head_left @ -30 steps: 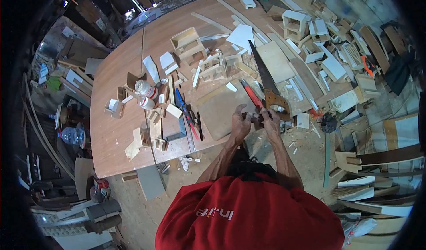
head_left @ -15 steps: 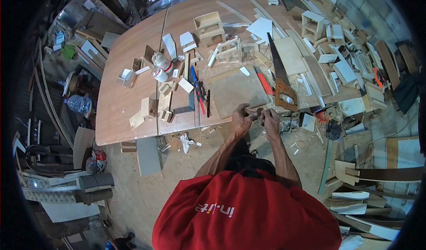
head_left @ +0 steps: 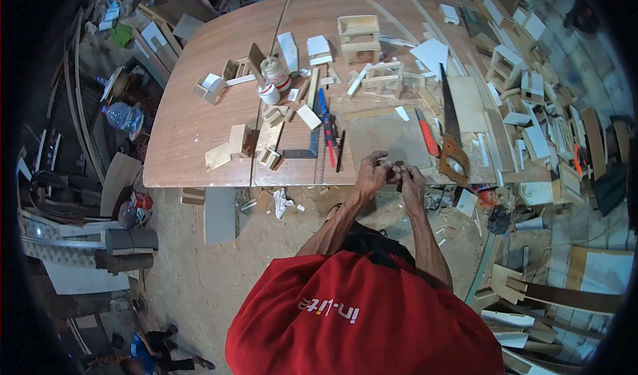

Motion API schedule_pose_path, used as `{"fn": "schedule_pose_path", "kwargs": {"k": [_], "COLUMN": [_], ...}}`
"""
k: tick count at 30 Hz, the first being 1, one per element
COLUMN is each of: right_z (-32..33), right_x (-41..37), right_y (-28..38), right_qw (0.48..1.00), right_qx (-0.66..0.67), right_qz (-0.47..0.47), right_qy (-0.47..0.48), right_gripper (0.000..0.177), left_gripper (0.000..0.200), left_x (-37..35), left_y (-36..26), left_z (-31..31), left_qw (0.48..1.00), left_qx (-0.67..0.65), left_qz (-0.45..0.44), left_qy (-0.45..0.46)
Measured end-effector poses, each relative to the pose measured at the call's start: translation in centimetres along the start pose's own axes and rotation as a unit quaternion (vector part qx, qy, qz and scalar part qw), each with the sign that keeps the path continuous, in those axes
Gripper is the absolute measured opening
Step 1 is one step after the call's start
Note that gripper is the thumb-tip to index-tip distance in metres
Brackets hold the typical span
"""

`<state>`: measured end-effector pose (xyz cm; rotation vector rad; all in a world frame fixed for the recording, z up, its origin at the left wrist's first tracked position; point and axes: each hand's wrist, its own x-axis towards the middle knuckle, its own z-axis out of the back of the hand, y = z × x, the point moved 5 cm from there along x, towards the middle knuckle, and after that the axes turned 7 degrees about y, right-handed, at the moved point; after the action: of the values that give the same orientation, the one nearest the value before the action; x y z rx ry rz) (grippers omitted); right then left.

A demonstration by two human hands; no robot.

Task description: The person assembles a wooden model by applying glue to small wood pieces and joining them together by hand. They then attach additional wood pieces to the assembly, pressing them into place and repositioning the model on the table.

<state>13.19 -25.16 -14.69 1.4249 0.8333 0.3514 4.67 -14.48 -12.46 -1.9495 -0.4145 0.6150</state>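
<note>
Near the table's front edge, my left hand (head_left: 374, 172) and my right hand (head_left: 409, 181) meet with fingers bent together. Something small and dark sits between them, too small to make out. Beyond the hands lies a flat square board (head_left: 382, 135). A red-handled tool (head_left: 427, 133) rests at the board's right side, beside a handsaw with a wooden handle (head_left: 454, 159). To the left of the board are a thin black stick (head_left: 341, 151), blue and red pliers-like tools (head_left: 327, 125) and a dark try square (head_left: 300, 153).
Small wooden frames (head_left: 359, 36), glue jars (head_left: 269, 94) and offcuts stand on the table (head_left: 179, 129). Wood scraps (head_left: 535, 139) pile up at the right. A grey board (head_left: 220, 215) leans below the front edge. A person (head_left: 156, 352) is at the lower left.
The view has shifted, so the table appears farther right and slightly higher. My hands are still together, with the fingers slightly rearranged. The person at the lower left shows more fully.
</note>
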Motion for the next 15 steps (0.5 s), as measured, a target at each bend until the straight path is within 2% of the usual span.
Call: {"fn": "schedule_pose_path", "kwargs": {"k": [4, 6, 7, 8, 9, 10, 12, 14, 15], "right_z": [-3.8, -5.4, -6.2, -7.3, -8.4, -9.5, -12.2, -13.7, -14.0], "right_x": [1.1, 1.5, 2.0, 2.7, 3.1, 3.0, 2.4, 2.0, 1.9], "right_y": [1.2, 2.2, 2.2, 1.8, 1.3, 1.8, 3.0, 3.6, 3.6], "right_qw": [0.999, 0.986, 0.985, 0.991, 0.993, 0.993, 0.99, 0.993, 0.992], "right_qx": [-0.039, -0.159, -0.162, -0.131, -0.099, -0.101, -0.099, -0.076, -0.075], "right_qz": [0.027, 0.057, 0.056, 0.011, -0.035, -0.039, -0.061, -0.04, -0.042], "right_qy": [0.001, -0.014, -0.013, 0.021, 0.052, 0.05, 0.082, 0.082, 0.094], "right_gripper": [0.021, 0.037, 0.037, 0.047, 0.056, 0.056, 0.07, 0.066, 0.061], "left_gripper": [0.05, 0.058, 0.062, 0.062, 0.063, 0.064, 0.067, 0.069, 0.071], "left_x": [0.4, 0.7, 0.7, 0.8, 0.6, 0.1, -0.3, -0.1, 0.1], "left_y": [-1.2, -2.6, -3.2, -3.6, -4.7, -6.0, -7.3, -7.7, -8.3], "left_z": [4.1, 5.9, 6.6, 7.6, 7.9, 7.9, 8.7, 9.4, 10.2], "left_qw": [0.996, 0.985, 0.979, 0.98, 0.961, 0.938, 0.93, 0.922, 0.937], "left_qx": [0.006, 0.135, 0.163, 0.161, 0.224, 0.286, 0.323, 0.334, 0.293], "left_qz": [-0.07, -0.106, -0.121, -0.121, -0.157, -0.192, -0.162, -0.15, -0.128], "left_qy": [-0.051, -0.005, 0.011, 0.009, 0.024, 0.04, 0.074, 0.129, 0.136]}}
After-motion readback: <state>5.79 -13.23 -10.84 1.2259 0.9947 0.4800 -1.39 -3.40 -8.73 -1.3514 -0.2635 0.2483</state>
